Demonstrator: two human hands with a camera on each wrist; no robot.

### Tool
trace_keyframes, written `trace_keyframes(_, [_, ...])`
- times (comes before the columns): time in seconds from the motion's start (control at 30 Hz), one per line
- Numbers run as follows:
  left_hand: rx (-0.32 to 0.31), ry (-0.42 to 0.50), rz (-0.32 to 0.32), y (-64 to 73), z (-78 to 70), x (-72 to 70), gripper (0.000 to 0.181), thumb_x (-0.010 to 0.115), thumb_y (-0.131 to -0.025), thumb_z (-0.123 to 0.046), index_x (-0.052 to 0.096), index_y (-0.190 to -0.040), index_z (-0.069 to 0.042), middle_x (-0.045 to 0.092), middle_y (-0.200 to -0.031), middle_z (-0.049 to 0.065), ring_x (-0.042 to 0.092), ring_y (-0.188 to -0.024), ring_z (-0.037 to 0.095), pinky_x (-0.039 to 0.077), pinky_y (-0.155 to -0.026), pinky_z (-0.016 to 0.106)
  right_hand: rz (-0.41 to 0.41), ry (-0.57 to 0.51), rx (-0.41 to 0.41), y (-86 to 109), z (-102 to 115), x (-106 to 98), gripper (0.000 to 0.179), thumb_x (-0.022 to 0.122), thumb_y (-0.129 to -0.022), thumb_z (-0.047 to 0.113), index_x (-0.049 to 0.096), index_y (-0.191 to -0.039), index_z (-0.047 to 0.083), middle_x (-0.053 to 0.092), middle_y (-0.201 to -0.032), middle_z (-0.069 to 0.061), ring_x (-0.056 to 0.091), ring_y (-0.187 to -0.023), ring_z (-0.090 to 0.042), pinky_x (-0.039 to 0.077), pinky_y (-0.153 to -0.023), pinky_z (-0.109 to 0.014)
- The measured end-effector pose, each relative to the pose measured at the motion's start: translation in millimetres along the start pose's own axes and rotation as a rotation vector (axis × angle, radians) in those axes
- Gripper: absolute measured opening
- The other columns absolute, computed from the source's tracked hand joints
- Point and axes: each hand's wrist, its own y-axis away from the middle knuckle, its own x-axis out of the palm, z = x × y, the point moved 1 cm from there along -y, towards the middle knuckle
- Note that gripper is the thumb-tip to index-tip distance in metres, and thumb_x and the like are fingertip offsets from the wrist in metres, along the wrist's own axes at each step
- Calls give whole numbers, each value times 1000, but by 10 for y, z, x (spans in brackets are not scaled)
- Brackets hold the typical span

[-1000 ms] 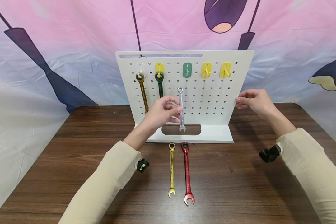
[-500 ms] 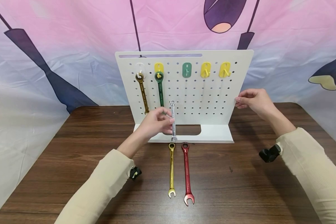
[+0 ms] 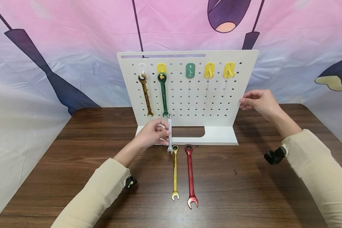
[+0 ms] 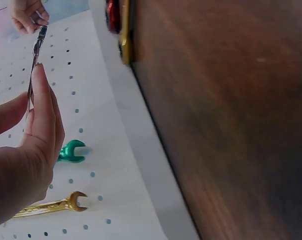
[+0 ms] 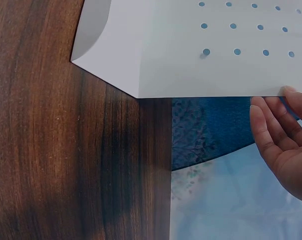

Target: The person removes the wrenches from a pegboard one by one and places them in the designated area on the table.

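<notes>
A: Hands first, left to right.

B: Left hand point(image 3: 152, 134): thumb on one side, fingers on the other, pinching the silver wrench point(image 3: 170, 133) by its shank. Slim, shiny metal. Held nearly upright in front of the pegboard point(image 3: 216, 122), ring end up, forked end down; in the head view that lower end sits just beside the ring of the gold wrench point(image 3: 175, 171).

A: And the right hand point(image 3: 260, 102)?

B: Grips the board's right edge, thumb at the front face, fingers loosely bent behind.

A: Materials, same direction?

B: Bronze wrench point(image 3: 146, 96), glossy, hung by its ring from a white hook point(image 3: 142, 67). Green wrench point(image 3: 164, 95), metallic, likewise on a yellow hook point(image 3: 161, 66). Gold wrench, polished, then red wrench point(image 3: 190, 174), thicker; both flat on the tabletop point(image 3: 231, 196), apart, forked ends toward the person. Above them, a green hook point(image 3: 190, 70) and two more yellow hooks point(image 3: 209, 68), backs oval.

A: Surfaces?

B: Board white, smooth, round holes in rows, flat foot with a rounded cut-out. Tabletop dark, wood-grained. Behind, a creased pink-and-blue cloth point(image 3: 174, 28).
</notes>
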Motion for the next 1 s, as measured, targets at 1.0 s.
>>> trace_keyframes(1.0, [-143, -59, 141, 230, 389, -73, 11, 49, -87, 10, 44, -97, 10, 53, -69, 10, 57, -60, 15, 58, -61, 30, 1, -2, -4, 13, 18, 6, 22, 63, -86, 8, 59, -94, -13, 66, -74, -3, 64, -67, -14, 57, -64, -29])
